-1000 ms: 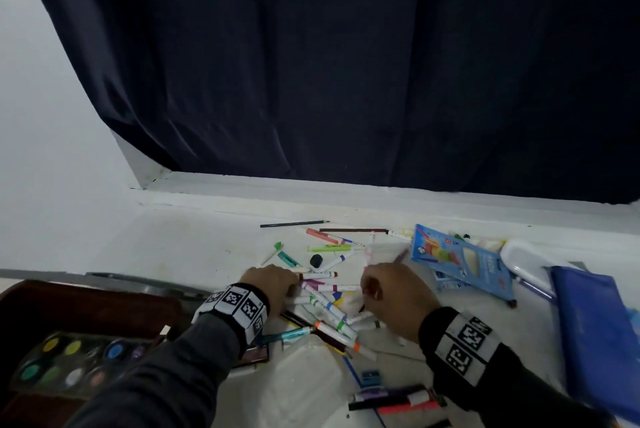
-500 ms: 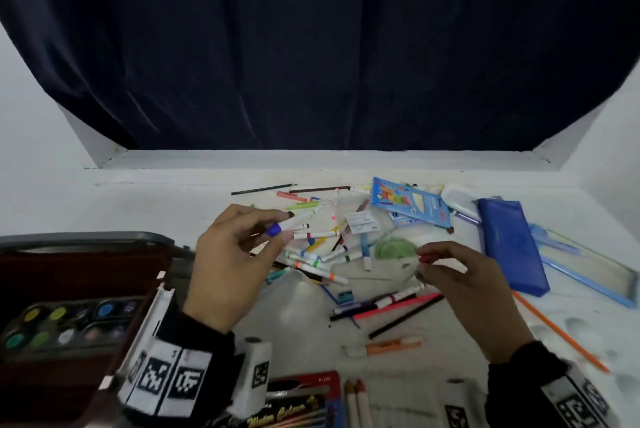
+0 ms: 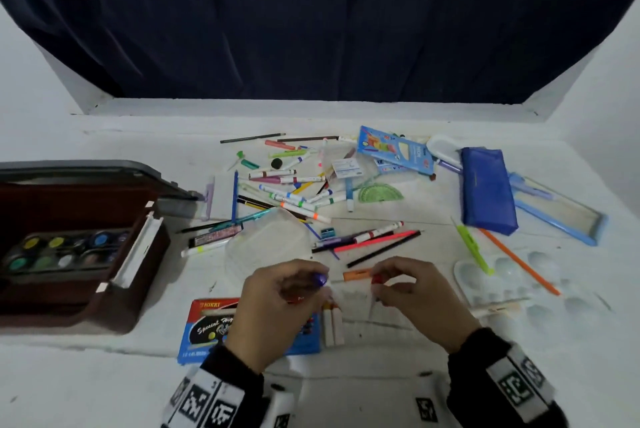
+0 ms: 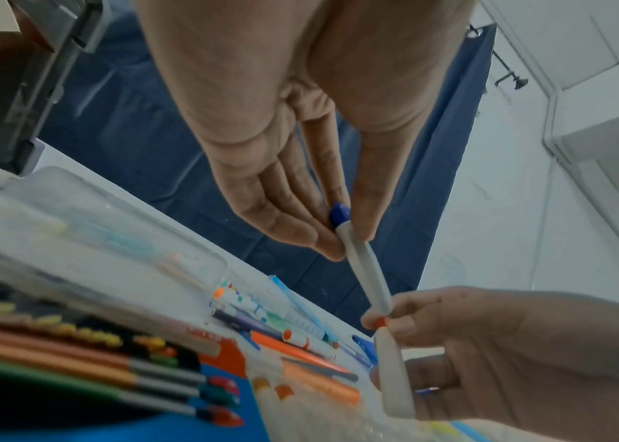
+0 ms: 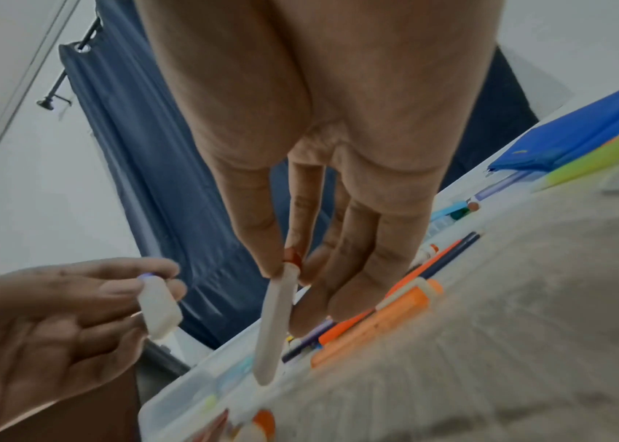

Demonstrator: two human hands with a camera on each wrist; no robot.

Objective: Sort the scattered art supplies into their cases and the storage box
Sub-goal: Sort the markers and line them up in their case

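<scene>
L hand (image 3: 277, 303): fingers + thumb pinch white marker w/ blue end (image 4: 361, 263), near its blue tip, above front of white worktop (image 3: 104, 379).
R hand (image 3: 419, 292): thumb + fingers pinch white marker w/ red end (image 5: 276, 323) at the red tip; barrel hangs down.
Hands: near each other, not touching; in L wrist view the 2 markers look to meet end to end, can't tell if joined.
Below L hand: red-and-blue flat crayon box (image 3: 204, 327), partly hidden; 2 white sticks (image 3: 333, 323) just beside it.
Betw. hands, further back: orange highlighter (image 3: 356, 275) flat on worktop.
Right: white plastic paint palette (image 3: 502, 282), orange pencil (image 3: 519, 261) across it.
Left: open brown storage box (image 3: 79, 299) w/ round paint pots (image 3: 59, 251) inside.
Mid: clear plastic case (image 3: 270, 244); behind it scattered pile of markers + pencils (image 3: 294, 195), green protractor (image 3: 379, 193).
Far right: dark blue fabric pencil pouch (image 3: 486, 185), light blue tin tray (image 3: 568, 216) beside it.
Far: blue cardboard pencil box (image 3: 394, 150); dark navy curtain (image 3: 311, 18) behind worktop.
</scene>
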